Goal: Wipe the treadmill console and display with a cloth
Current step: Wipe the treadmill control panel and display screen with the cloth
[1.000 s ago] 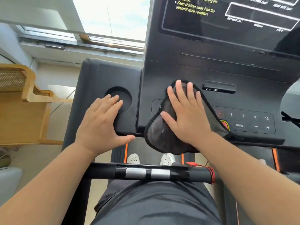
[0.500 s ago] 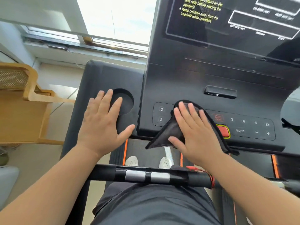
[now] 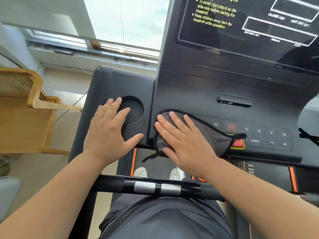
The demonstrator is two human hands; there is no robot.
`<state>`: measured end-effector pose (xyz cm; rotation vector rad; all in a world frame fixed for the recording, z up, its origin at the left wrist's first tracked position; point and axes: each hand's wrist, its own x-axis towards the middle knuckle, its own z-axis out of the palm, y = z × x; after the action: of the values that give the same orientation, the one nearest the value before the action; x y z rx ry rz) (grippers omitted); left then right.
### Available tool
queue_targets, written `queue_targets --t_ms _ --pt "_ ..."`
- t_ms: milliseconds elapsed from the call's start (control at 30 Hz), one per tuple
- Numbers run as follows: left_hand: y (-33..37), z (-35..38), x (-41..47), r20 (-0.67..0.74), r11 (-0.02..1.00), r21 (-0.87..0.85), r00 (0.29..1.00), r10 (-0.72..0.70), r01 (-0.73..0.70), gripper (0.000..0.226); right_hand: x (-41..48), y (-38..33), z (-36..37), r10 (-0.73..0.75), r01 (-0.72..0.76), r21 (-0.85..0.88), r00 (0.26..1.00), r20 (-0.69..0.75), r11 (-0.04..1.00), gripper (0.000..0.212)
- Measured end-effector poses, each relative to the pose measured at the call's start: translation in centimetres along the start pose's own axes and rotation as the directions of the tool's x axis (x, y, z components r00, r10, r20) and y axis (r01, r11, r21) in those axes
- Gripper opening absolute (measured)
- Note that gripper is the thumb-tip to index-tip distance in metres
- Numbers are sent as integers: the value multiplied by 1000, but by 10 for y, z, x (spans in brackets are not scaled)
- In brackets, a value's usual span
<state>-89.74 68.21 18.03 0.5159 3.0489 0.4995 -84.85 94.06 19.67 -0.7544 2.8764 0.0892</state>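
The black treadmill console [image 3: 198, 94] fills the upper right, with its dark display [image 3: 250, 23] showing yellow warning text. A grey cloth with black edging [image 3: 212, 135] lies on the left part of the button panel [image 3: 269, 135]. My right hand [image 3: 181, 140] presses flat on the cloth, fingers spread, pointing up-left. The cloth hides the panel's left buttons and part of the red stop button [image 3: 239, 143]. My left hand [image 3: 108, 131] rests flat on the left side tray, fingers beside the round cup holder [image 3: 133, 109], holding nothing.
A black handlebar with two silver pulse sensors [image 3: 157, 188] crosses in front of my body. A wooden chair [image 3: 25, 109] stands at the left. A window [image 3: 127, 23] is behind the console. My white shoes [image 3: 140, 171] stand on the belt below.
My right hand slid the cloth down and then left along the button panel to the console's left edge. My left hand shifted slightly up beside the cup holder.
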Motion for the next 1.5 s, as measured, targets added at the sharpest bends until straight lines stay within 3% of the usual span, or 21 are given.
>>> queue_targets --t_ms 133,333,533,633,700,800,933,1033,1100,1200,1300,1400,1500 --pt "-2 2 0 -14 1000 -15 1000 6 -6 85 -43 30 7 71 -71 -2 997 11 997 74" --pt "-2 1 0 -21 1000 -17 1000 9 -10 81 -1 59 -10 432 -433 93 901 31 897 91" --pt "0 6 1 -51 1000 22 999 15 -14 57 29 3 -10 214 -213 79 977 -16 974 74" --pt "1 4 2 -67 999 -31 998 -9 7 53 9 -12 2 101 -98 50 994 -51 994 66" --pt "1 4 2 -65 999 -46 998 -12 9 52 -18 -12 13 103 -101 29 993 -62 994 67" --pt "0 6 2 -68 999 -42 998 -8 6 52 -57 12 21 291 -287 72 955 -53 955 76" --pt "1 4 4 -75 998 -56 997 -17 13 51 -79 58 14 567 -567 98 823 28 818 83" --pt "6 1 4 -77 994 -102 996 -45 37 51 -61 61 7 679 -679 122 732 46 724 90" --pt "14 -1 5 -82 991 -128 995 -55 44 50 -38 43 3 656 -652 122 755 15 748 92" --pt "31 -2 8 -89 985 -172 995 -46 31 50 -5 8 0 430 -424 118 902 -34 898 85" --pt "47 0 19 -98 983 -182 995 13 -31 54 2 -3 2 263 -258 109 964 -36 960 77" --pt "56 4 35 -102 983 -167 993 62 -78 57 -28 20 8 338 -333 141 941 -18 932 79" --pt "68 7 49 -68 984 -175 997 27 -39 64 -75 58 14 526 -522 131 850 4 843 87"
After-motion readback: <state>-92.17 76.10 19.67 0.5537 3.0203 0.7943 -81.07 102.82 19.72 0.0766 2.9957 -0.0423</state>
